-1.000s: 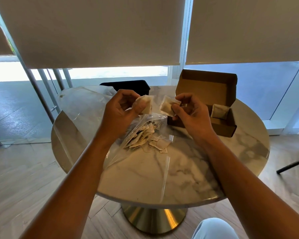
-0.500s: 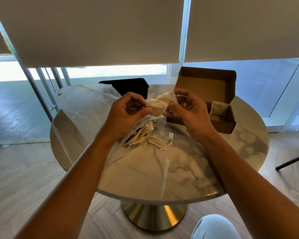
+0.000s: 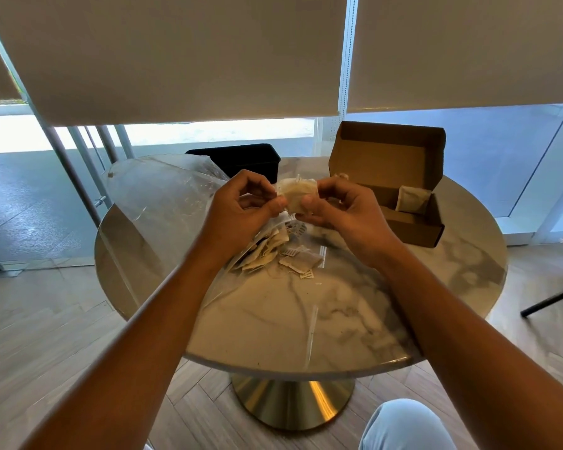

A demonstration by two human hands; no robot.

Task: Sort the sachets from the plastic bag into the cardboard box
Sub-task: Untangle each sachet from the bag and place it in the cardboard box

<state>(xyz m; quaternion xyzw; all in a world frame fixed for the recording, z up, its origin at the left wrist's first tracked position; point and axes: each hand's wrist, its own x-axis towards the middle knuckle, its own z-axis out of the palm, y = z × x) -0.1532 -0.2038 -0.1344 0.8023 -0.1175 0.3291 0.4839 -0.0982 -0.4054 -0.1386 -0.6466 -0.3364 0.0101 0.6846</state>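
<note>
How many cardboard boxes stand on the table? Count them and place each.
1. The cardboard box stands open on the table at its far right, with sachets inside; none hidden, apparently.

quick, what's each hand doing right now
Left hand: closed, pinching the sachets.
Right hand: closed, pinching the same sachets from the other side.

A round white marble table [image 3: 355,319] with grey veining stood on a brass-coloured pedestal base [image 3: 293,404] over a pale wood-plank floor [image 3: 46,319]. Behind it, cream roller blinds [image 3: 182,53] were lowered partway over tall windows [image 3: 488,147], and bright daylight came in beneath them. A black chair back [image 3: 238,159] showed beyond the table's far edge.
</note>
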